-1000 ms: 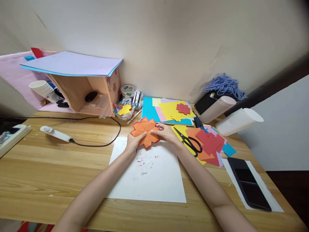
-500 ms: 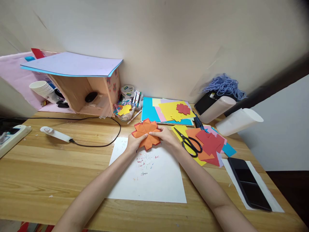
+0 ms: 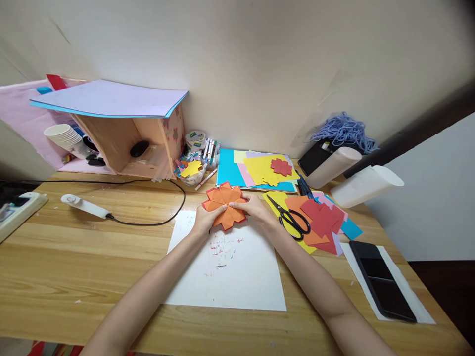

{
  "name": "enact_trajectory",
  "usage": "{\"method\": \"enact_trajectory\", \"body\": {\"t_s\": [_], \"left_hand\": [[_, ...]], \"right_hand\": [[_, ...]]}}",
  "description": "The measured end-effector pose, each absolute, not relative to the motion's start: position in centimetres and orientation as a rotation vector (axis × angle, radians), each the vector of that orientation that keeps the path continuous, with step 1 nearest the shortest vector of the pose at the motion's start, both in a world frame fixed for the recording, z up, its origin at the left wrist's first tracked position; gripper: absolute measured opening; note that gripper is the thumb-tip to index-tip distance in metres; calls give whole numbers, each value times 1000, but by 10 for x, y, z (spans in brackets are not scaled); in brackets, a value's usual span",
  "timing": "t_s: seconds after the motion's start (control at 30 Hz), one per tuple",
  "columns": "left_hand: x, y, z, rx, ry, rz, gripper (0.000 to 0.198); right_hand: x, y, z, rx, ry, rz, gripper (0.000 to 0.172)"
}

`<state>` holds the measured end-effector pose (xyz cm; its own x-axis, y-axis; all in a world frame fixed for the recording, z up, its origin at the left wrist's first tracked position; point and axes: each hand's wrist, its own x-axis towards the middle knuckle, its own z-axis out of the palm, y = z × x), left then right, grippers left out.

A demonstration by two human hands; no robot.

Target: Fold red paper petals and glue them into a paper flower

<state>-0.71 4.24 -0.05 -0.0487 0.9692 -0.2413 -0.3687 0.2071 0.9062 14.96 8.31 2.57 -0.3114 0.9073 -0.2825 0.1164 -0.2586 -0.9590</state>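
An orange paper flower [image 3: 225,194] with red edges showing behind its petals is held over the far part of a white sheet [image 3: 237,277] marked with coloured smudges. My left hand [image 3: 205,218] grips its left side, thumb on the front near the centre. On the right side my right hand [image 3: 253,206] holds it the same way, its thumb close to the other one. The fingers behind the flower are hidden. Black-handled scissors [image 3: 287,215] lie on coloured paper right of my right hand.
Behind the flower are stacked sheets [image 3: 229,168] with a red flower [image 3: 281,167], and a tub of scraps [image 3: 193,173]. A cardboard box [image 3: 122,138] stands at the back left, near a white corded tool [image 3: 85,205]. A black phone [image 3: 382,282] lies at right.
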Motion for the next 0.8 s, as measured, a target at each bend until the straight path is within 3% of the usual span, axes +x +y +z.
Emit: {"method": "enact_trajectory", "body": {"t_s": [0.8], "left_hand": [[-6, 45, 4, 734, 1137, 1311, 45]], "right_hand": [[147, 81, 28, -1234, -1340, 1655, 40]]}}
